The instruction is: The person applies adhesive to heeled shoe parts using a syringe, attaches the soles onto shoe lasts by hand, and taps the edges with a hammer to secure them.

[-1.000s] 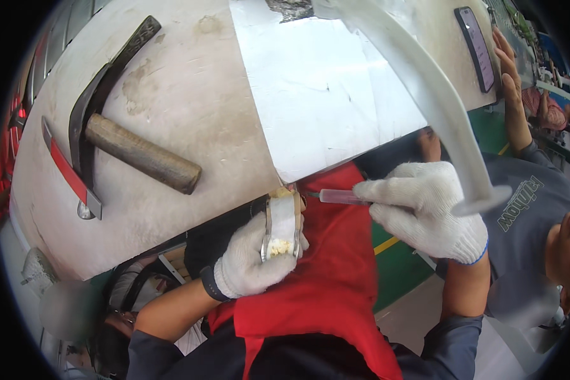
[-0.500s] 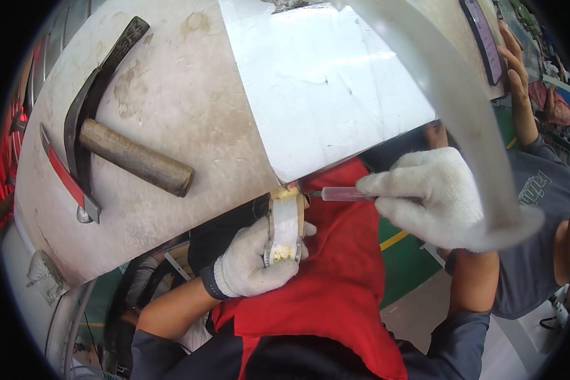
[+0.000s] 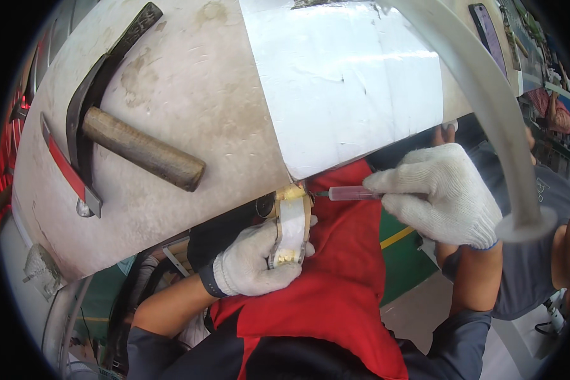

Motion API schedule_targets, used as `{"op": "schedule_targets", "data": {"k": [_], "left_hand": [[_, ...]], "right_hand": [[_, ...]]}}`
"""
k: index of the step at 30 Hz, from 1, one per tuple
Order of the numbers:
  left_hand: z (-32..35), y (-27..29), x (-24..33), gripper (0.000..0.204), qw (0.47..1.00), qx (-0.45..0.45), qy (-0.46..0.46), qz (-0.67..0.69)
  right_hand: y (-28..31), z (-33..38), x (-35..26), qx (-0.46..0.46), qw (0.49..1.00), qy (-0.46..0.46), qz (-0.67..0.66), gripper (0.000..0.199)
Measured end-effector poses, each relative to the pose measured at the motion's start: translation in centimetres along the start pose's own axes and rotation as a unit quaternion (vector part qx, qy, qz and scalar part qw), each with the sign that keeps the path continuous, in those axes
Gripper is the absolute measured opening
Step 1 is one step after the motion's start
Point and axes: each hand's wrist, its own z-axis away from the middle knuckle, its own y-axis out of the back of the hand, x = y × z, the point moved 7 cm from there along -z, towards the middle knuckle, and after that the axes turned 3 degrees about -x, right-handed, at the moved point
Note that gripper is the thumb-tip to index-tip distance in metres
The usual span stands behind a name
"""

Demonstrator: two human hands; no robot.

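Observation:
My left hand, in a white knit glove, grips a small curved white piece with yellowish lining and holds it upright just below the table's front edge. My right hand, also gloved, is closed around a thin syringe-like applicator with reddish fluid. Its needle tip points left and touches the top of the white piece. A red apron lies beneath both hands.
A worn beige table carries a wooden-handled hammer, a red-handled tool and a white sheet. A pale curved tube arcs over my right hand. Another person in a grey shirt sits at the right. A dark phone lies far right.
The white piece has risen closer to the table edge, and my right hand has brought the applicator tip onto its top. The view has tilted slightly.

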Motion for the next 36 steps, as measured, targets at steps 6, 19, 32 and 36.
{"op": "schedule_targets", "data": {"k": [6,19,32,36], "left_hand": [[0.0,-0.1,-0.2,0.069,0.999,-0.011,-0.015,-0.040],[-0.3,0.2,1.5,0.030,0.977,-0.019,-0.102,-0.188],[0.1,0.2,0.4,0.032,0.969,-0.029,-0.118,-0.217],[0.0,0.1,0.4,0.032,0.967,-0.030,-0.115,-0.223]], "right_hand": [[-0.1,0.0,0.0,-0.002,1.000,0.017,-0.005,0.022],[-0.5,-0.3,-0.5,-0.026,0.999,0.002,0.034,0.015],[-0.8,0.0,-1.3,-0.014,1.000,-0.025,-0.009,0.028],[-0.7,0.1,-0.8,-0.044,0.996,-0.078,-0.009,0.027]]}}
